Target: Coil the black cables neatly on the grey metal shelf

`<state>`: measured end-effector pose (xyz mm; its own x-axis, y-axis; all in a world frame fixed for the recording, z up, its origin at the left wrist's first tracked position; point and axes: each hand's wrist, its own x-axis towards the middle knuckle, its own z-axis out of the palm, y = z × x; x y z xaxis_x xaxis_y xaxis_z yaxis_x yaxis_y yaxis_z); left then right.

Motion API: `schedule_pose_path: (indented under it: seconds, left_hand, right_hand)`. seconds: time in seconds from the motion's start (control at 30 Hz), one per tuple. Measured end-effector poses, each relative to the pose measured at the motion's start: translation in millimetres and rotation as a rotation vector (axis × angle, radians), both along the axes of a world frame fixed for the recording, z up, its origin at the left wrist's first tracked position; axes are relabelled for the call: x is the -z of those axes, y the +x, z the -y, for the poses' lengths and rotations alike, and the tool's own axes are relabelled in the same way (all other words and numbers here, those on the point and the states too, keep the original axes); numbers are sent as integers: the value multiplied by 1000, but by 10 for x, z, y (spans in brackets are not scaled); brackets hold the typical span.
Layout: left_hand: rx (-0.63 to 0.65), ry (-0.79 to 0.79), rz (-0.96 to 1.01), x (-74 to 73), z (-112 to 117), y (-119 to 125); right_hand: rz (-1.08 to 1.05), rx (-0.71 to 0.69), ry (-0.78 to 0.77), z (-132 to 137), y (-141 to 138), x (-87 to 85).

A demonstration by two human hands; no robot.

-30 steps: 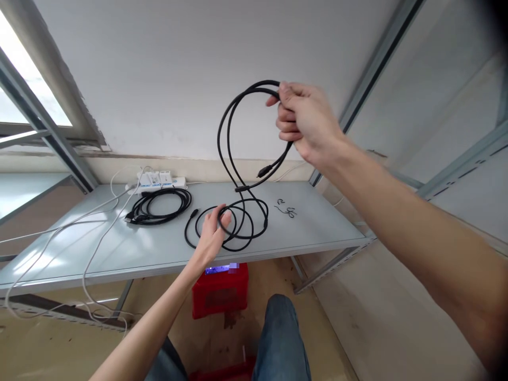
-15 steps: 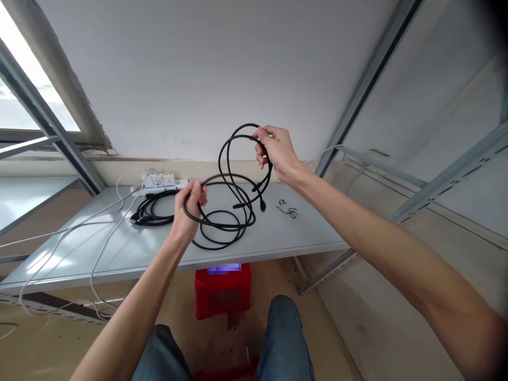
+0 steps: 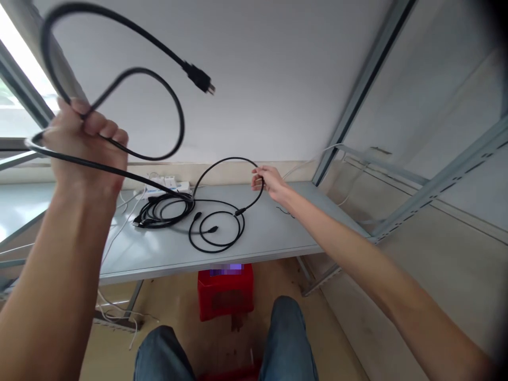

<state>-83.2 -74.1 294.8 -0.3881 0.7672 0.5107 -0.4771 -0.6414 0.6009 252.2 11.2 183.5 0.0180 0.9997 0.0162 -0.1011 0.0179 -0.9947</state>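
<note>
My left hand point(image 3: 89, 140) is raised at the upper left, closed around a looped black cable point(image 3: 159, 39). Its plug point(image 3: 198, 78), with a small metal tip, sticks out to the right in the air. From the fist, cable runs down toward a coil of black cables point(image 3: 145, 214) on the table. My right hand point(image 3: 272, 182) pinches an arched black cable point(image 3: 228, 159) above the table, with a black connector point(image 3: 240, 211) hanging below. Under it lie loose cable loops point(image 3: 216, 251) and two more black plug ends, one being a black plug point(image 3: 213, 229).
A white power strip point(image 3: 182, 187) with adapters sits at the table's back, against the wall. White cords point(image 3: 126, 230) trail over the left side. Small dark ties point(image 3: 284, 211) lie right of the loops. Metal posts point(image 3: 365, 90) frame the grey table point(image 3: 278, 238). A red stool point(image 3: 225, 291) stands below.
My left hand has swung up and left with a cable, drawing it out of the loops. My right hand is slightly lower, still holding cable. More loops now rest on the table.
</note>
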Motion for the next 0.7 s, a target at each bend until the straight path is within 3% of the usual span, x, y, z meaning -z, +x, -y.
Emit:
schedule_pose_path:
  seconds: [0.13,0.27,0.47,0.7]
  left_hand:
    - [-72,36,-142,-58,11,-201]
    - [-115,31,-299,152,15,-104]
    - [9,-26,-276,828,-77,400]
    - [126,-133,-226,1681,-284,626]
  right_hand:
    - [-94,-130,4,56,-72,191]
    - [-224,-223,92,264,-247,204]
    - [-508,-283,131,500,-499,234]
    - [-761,-281,-72,531,-560,457]
